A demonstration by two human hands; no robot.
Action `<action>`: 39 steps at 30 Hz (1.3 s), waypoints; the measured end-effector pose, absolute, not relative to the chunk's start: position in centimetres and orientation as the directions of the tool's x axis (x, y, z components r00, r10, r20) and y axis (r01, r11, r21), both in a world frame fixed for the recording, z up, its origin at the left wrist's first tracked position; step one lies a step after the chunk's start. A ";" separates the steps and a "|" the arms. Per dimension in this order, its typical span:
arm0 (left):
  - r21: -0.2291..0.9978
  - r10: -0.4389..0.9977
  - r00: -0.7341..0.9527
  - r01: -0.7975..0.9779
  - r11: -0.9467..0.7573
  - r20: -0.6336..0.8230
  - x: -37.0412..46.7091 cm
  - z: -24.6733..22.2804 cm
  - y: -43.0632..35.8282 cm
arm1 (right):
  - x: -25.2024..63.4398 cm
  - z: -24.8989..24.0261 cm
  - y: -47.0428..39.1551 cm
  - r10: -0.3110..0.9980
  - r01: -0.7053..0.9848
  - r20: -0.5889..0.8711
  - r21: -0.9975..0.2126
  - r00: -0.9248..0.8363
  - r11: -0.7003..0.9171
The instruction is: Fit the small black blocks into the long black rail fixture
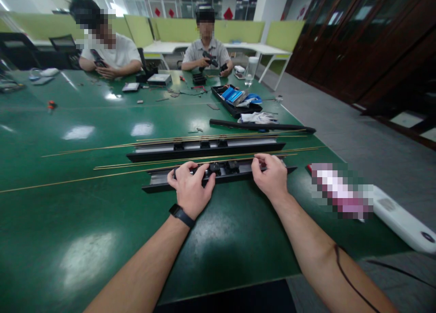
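Observation:
A long black channel rail with a grey inside lies across the green table in front of me. Black blocks sit in its trough. My left hand curls over the rail's left half, its fingers around another black block that they partly cover. Near the rail's right end, my right hand has thumb and forefinger pinched at a thin golden rod running along the far edge; the fingertips partly hide the contact. More golden rods lie just beyond.
A second black rail with blocks lies parallel behind. Farther back are a dark bar, white gloves and a black tray. To the right lies a white device. Two people sit across the table, handling dark objects.

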State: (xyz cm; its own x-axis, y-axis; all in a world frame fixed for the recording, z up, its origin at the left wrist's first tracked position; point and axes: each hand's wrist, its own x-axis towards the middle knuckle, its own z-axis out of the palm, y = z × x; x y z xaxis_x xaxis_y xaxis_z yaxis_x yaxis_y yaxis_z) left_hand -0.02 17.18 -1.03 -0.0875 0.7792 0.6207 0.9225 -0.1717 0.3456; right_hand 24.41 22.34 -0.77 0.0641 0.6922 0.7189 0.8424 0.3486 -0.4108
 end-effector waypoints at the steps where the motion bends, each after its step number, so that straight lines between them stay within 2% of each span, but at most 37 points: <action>1: 0.344 0.780 -0.086 0.923 -0.172 0.620 0.0 -1.0 17.2 | 24.4 -0.7 22.3 0.695 0.839 0.717 -0.414 0.061 0.353; 11: 0.346 0.786 -0.089 0.924 -0.164 0.612 0.0 -0.9 17.1 | 24.7 -0.8 22.6 0.714 0.867 0.686 -0.432 0.137 0.248; 22: 0.364 0.793 -0.098 0.917 -0.163 0.602 0.0 -1.0 17.1 | 24.3 -0.7 22.2 0.718 0.835 0.693 -0.435 0.072 0.336; 39: 0.357 0.794 -0.083 0.917 -0.175 0.603 -0.1 -0.9 17.1 | 24.7 -0.9 22.6 0.710 0.866 0.697 -0.412 0.100 0.282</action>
